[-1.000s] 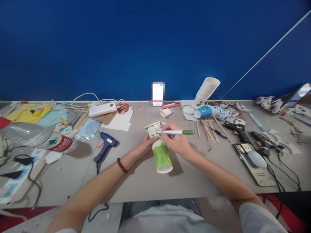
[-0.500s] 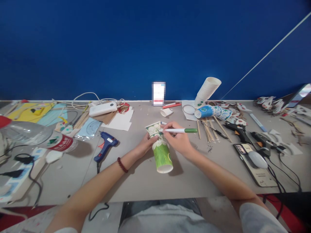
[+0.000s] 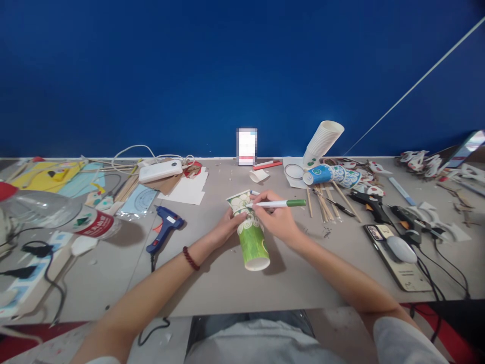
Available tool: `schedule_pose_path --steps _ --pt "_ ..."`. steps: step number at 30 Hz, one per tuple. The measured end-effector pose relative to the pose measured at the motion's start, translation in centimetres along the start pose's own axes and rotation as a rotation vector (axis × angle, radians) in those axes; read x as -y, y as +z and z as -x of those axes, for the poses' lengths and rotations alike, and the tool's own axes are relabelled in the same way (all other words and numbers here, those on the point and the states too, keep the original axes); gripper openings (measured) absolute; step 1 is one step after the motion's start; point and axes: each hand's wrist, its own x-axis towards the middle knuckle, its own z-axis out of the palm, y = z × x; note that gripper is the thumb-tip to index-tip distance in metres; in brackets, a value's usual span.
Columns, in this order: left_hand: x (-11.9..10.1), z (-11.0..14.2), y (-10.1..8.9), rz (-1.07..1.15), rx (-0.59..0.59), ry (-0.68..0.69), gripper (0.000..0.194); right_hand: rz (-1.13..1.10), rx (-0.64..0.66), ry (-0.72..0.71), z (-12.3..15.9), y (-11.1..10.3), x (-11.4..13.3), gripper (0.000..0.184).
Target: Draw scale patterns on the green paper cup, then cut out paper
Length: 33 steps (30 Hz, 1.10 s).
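A green and white paper cup [image 3: 250, 232] lies on its side on the grey table [image 3: 212, 283], its open rim toward me. My left hand [image 3: 227, 225] grips the cup's left side and steadies it. My right hand [image 3: 276, 220] is closed on a white marker with a green cap end [image 3: 282, 203]. The marker's tip touches the cup's white patterned upper part near its base.
A blue glue gun [image 3: 163, 227] lies to the left, beside a fallen plastic bottle [image 3: 56, 212] and a power bank [image 3: 159, 170]. To the right are a stack of white cups [image 3: 324, 139], printed blue cups [image 3: 329, 175], wooden sticks [image 3: 322, 202], a black glue gun [image 3: 369, 202], a phone [image 3: 399, 258] and cables.
The marker has shifted only slightly against the cup; my hands and the cup stay almost where they were.
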Motion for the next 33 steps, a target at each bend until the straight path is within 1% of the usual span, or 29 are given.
schedule_pose_path --steps 4,7,11,15,24,30,33 --pt "0.2 -0.1 -0.3 0.006 0.007 -0.017 0.052 -0.087 0.007 0.046 -0.2 -0.1 -0.3 0.003" --pt "-0.1 -0.1 -0.2 0.017 0.061 -0.026 0.051 -0.110 0.013 0.056 -0.4 -0.2 -0.5 0.004" --pt "-0.6 -0.2 -0.1 0.058 0.116 -0.031 0.056 -0.099 0.010 0.065 -0.5 -0.2 -0.4 0.005" --pt "-0.5 -0.3 -0.2 0.098 0.097 -0.030 0.050 -0.093 0.004 0.082 -0.5 -0.3 -0.4 0.006" --pt "-0.5 -0.2 -0.2 0.136 0.038 -0.034 0.048 -0.107 -0.020 0.045 -0.7 -0.6 0.1 0.008" --pt "-0.5 -0.2 -0.2 0.086 0.024 -0.032 0.049 -0.135 -0.030 0.031 -0.5 -0.7 0.6 0.008" --pt "-0.5 -0.1 -0.1 0.067 0.005 -0.031 0.049 -0.124 -0.028 -0.019 -0.3 -0.6 0.6 0.007"
